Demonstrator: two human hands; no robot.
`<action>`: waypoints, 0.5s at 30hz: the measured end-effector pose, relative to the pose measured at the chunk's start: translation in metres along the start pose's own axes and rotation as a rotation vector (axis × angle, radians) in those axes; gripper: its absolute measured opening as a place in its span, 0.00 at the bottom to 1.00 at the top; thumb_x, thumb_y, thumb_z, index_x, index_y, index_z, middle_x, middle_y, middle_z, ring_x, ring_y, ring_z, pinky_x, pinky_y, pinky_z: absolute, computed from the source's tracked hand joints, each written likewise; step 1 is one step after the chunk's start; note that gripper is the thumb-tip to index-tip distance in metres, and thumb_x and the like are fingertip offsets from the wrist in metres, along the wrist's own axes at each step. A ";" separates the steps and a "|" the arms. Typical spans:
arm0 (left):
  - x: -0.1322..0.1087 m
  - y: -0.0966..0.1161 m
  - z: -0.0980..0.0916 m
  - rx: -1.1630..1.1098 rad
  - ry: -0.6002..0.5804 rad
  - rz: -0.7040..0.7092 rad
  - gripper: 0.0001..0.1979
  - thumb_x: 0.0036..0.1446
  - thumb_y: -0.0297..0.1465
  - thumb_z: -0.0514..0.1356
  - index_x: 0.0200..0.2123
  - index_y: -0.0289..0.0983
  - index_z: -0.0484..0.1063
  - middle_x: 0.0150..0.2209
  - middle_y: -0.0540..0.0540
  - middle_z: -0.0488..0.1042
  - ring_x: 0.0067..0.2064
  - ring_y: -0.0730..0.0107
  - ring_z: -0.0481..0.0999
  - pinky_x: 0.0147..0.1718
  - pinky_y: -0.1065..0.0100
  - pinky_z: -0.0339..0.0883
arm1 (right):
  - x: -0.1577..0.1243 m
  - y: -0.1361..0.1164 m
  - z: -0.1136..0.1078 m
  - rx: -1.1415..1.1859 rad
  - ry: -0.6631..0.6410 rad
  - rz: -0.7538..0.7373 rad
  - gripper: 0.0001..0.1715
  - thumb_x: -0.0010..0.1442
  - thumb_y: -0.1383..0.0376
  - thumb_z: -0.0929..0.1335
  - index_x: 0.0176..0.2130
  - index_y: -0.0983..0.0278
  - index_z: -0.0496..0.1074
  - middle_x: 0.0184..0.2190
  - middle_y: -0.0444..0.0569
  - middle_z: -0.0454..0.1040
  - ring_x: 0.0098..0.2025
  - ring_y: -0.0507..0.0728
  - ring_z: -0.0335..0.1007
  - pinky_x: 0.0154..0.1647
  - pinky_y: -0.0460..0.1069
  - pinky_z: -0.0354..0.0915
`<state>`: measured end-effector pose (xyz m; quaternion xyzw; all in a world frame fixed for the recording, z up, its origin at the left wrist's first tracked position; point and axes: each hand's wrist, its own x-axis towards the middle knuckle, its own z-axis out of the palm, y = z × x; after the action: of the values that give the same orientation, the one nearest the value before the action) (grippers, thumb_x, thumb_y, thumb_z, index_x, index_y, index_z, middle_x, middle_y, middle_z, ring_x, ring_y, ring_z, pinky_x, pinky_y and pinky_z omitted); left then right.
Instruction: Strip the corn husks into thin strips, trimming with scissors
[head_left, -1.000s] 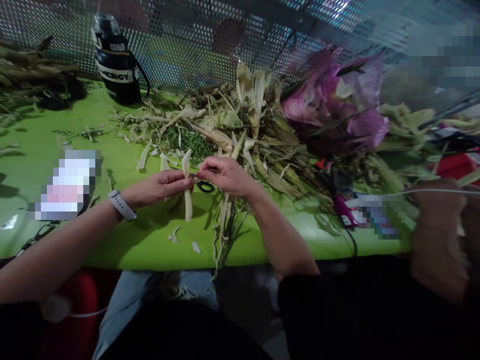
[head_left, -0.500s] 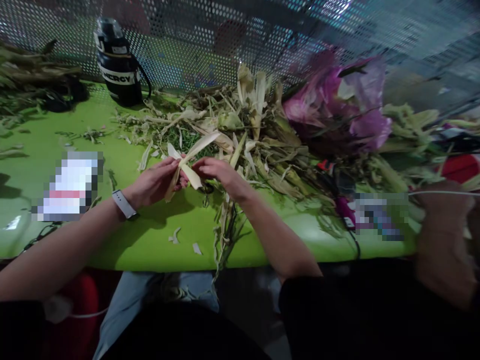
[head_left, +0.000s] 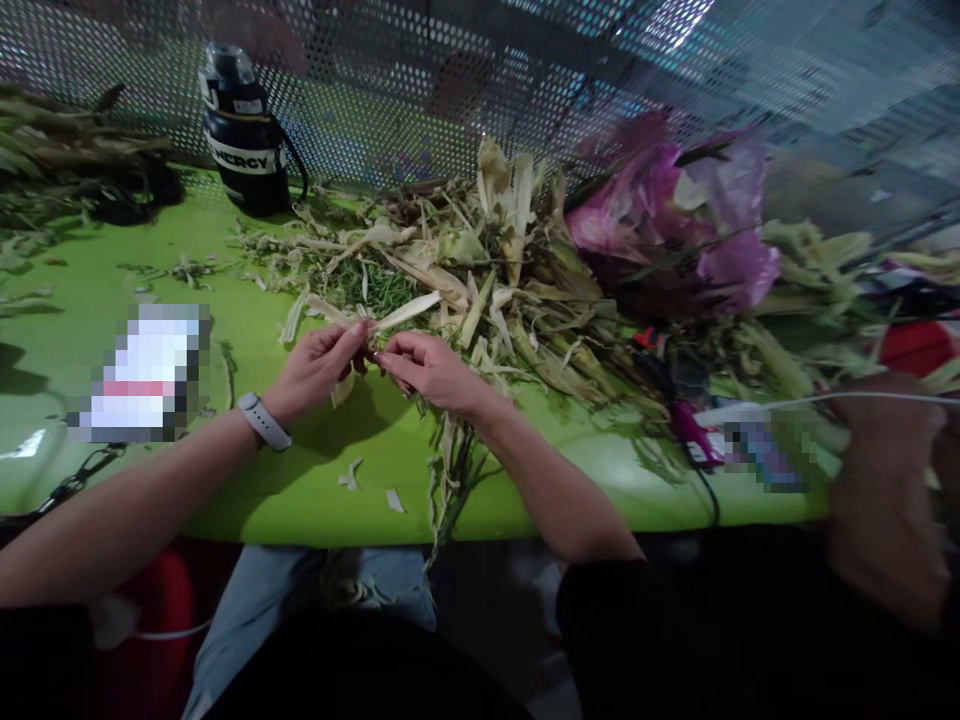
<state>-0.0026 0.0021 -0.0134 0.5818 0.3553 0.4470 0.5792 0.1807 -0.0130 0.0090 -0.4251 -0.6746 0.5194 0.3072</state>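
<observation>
Pale strips of corn husk (head_left: 409,311) are pinched between my two hands, over the front of a green table (head_left: 300,500). My left hand (head_left: 324,362), with a white wristband (head_left: 265,422), closes its thumb and fingers on the husk's knotted middle. Close beside it, my right hand (head_left: 424,368) has its fingertips together at the same spot; the fingers hide part of the husk. Just behind lies a heap of dry husks (head_left: 517,310) with green shreds (head_left: 375,287) in it. More stringy husk strips (head_left: 450,465) hang over the table edge below my right wrist.
A black bottle (head_left: 246,150) stands at the back left near a perforated metal screen (head_left: 390,80). A blurred phone (head_left: 142,370) lies on the left. A pink plastic bag (head_left: 667,220) sits at the back right. Another person's arm (head_left: 885,480) is at the far right.
My fingers have closed in tighter around the middle of the husk, and my right hand has curled from stretched fingers to a pinch. The husk's front flap has turned out of sight.
</observation>
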 end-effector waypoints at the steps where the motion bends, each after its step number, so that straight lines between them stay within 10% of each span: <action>1: 0.001 -0.001 0.001 -0.012 0.028 -0.009 0.20 0.59 0.46 0.61 0.32 0.34 0.76 0.22 0.50 0.69 0.20 0.82 0.60 0.18 0.76 0.53 | 0.000 0.001 0.000 -0.008 -0.010 -0.008 0.15 0.64 0.58 0.67 0.30 0.64 0.64 0.19 0.38 0.61 0.20 0.46 0.56 0.20 0.43 0.55; 15: 0.005 0.016 -0.009 -0.155 0.021 -0.025 0.18 0.57 0.44 0.63 0.44 0.38 0.80 0.34 0.47 0.77 0.30 0.77 0.70 0.26 0.76 0.64 | 0.012 0.017 0.000 0.164 -0.047 -0.021 0.17 0.62 0.53 0.68 0.35 0.64 0.68 0.30 0.46 0.74 0.33 0.51 0.71 0.40 0.48 0.68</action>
<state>-0.0107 0.0088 0.0026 0.5261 0.3328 0.4721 0.6242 0.1798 0.0000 -0.0078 -0.3793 -0.6412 0.5795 0.3304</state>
